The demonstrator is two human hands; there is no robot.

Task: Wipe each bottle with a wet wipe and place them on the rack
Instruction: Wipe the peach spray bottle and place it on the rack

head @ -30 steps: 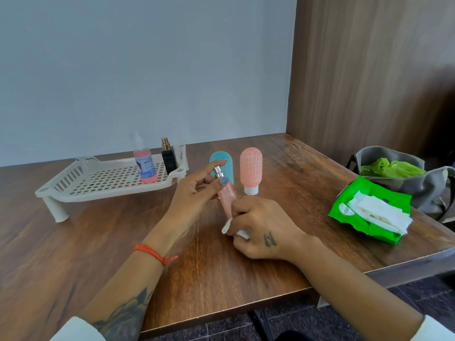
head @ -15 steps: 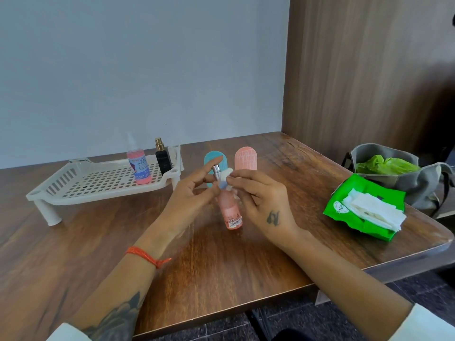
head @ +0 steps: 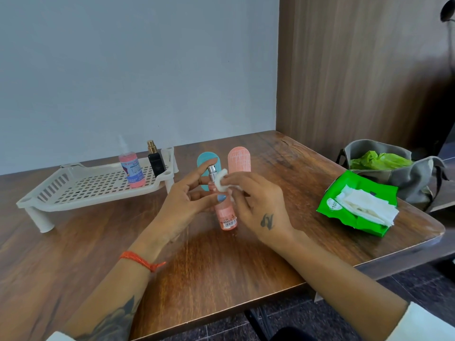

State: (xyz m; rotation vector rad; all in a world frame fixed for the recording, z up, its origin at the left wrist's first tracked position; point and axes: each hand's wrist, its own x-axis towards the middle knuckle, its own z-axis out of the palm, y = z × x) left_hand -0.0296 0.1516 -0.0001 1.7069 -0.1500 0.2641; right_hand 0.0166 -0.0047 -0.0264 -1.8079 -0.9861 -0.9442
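Observation:
A slim pink spray bottle with a silver nozzle stands upright on the table, gripped by my left hand between thumb and fingers. My right hand pinches a folded white wet wipe against the bottle's neck, just below the nozzle. Behind the hands stand a teal bottle and a peach bottle, both partly hidden. On the white slotted rack at the left stand a pink-liquid bottle and a small black bottle.
A green wet-wipe pack with white wipes pulled out lies at the right of the wooden table. A grey bag holding green plastic sits past the table's right edge. A wood-panelled wall rises behind it.
My right hand with the wipe went up from the bottle's base to its neck. The bottle, tilted a second ago, now stands upright, with my left hand still on it.

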